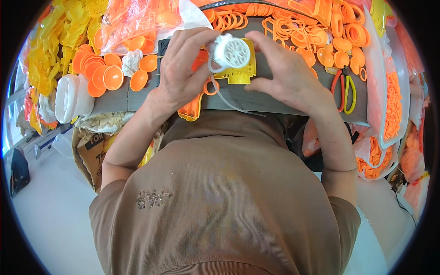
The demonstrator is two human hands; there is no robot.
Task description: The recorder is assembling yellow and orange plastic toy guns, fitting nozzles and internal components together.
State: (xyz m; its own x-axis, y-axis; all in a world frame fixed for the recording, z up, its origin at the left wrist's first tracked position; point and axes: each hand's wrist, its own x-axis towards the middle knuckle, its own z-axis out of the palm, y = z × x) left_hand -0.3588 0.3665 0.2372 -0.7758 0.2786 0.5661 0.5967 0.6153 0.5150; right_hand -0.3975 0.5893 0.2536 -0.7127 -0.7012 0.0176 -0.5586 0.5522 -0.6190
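Note:
My left hand [183, 62] is closed round a white cylinder [233, 52], spool-like, with a round end full of holes. A thin translucent strip [221, 95] hangs from it and trails to the table edge. To its right my right hand [288, 68] is held with thumb and fingers apart and nothing between them. Beneath the cylinder lies a yellow toothed plastic part [242, 75]. An orange plastic piece [190, 107] rests by my left wrist at the table's front edge, and an orange ring [211, 86] is beside it.
Orange scoops [113, 78] lie at left near a white container [68, 98] and a yellow heap [64, 32]. Red-and-yellow-handled pliers [349, 95] are right of my right hand. A clear bin [376, 91] stands at right by small orange pieces; a cardboard box [89, 156] is below left.

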